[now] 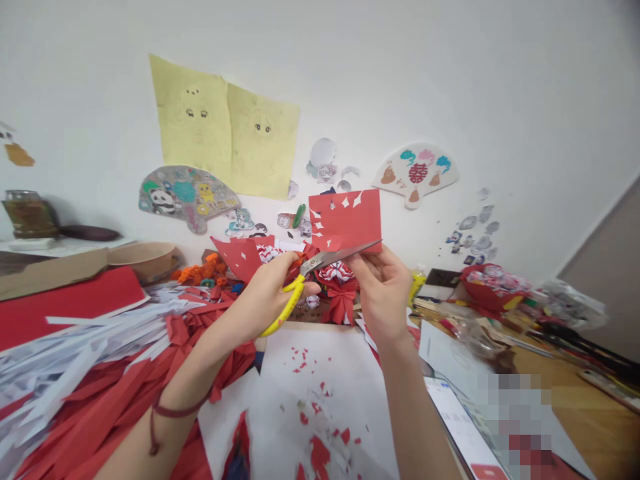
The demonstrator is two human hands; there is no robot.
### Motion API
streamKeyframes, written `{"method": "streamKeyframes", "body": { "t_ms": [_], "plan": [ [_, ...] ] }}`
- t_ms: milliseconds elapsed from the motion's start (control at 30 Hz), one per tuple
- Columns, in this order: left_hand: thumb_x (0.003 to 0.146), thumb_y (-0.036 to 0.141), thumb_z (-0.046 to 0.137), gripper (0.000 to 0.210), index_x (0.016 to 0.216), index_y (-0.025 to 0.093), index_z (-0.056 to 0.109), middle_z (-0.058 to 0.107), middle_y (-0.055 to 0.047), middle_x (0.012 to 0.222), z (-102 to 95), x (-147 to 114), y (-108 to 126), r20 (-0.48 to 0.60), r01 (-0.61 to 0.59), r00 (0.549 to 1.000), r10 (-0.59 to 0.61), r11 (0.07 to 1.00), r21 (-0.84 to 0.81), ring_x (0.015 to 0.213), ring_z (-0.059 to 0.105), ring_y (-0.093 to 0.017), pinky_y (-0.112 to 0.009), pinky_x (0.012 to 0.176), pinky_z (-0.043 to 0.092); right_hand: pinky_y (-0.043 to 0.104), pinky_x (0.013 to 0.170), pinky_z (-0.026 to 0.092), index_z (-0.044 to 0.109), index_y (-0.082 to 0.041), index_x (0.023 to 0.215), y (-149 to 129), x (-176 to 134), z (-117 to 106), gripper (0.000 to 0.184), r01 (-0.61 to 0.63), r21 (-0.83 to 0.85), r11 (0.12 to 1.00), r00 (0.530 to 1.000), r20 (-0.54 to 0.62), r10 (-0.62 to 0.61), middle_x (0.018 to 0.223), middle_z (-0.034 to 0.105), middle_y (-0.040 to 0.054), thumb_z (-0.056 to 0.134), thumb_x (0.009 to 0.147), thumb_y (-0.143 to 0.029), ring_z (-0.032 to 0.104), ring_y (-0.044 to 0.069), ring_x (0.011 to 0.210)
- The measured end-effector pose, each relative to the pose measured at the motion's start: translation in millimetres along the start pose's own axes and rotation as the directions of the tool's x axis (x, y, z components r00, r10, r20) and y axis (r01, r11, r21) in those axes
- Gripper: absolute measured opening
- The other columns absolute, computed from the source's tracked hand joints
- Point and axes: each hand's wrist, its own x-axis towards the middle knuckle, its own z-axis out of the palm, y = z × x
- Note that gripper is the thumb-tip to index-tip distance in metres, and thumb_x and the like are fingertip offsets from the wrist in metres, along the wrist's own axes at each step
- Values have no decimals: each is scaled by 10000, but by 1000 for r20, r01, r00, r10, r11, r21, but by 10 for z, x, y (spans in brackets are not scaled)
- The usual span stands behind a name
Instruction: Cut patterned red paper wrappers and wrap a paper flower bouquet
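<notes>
My left hand (267, 297) is closed on yellow-handled scissors (286, 310), whose metal blades point right, across the lower edge of a red sheet of paper (350, 217). Between the thumb and fingers of my right hand (383, 287), that sheet is pinched by its lower right corner. Small diamond-like cutouts run along its top and left edges. Whether the blades bite into the paper I cannot tell. Below both hands, red and white scraps (320, 457) are scattered on a white sheet (345, 353).
Red and white paper strips (115, 360) heap on the left. Red-wrapped paper flowers (341, 300) stand behind my hands. A phone (465, 427) lies at the lower right, and another wrapped bouquet (493, 287) farther back. Yellow drawings (225, 127) hang on the wall.
</notes>
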Motion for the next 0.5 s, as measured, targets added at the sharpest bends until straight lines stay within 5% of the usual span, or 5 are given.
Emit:
{"method": "streamKeyframes", "body": {
  "t_ms": [500],
  "plan": [
    [766, 515, 614, 353, 794, 206, 445, 528, 36, 703, -7, -11, 19, -10, 11, 1000, -11, 999, 41, 644, 477, -141, -251, 581, 358, 323, 844, 565, 682, -218, 931, -32, 8, -43, 113, 13, -37, 999, 1000, 22, -12, 941, 742, 24, 691, 827, -262, 701, 174, 901]
  ]
}}
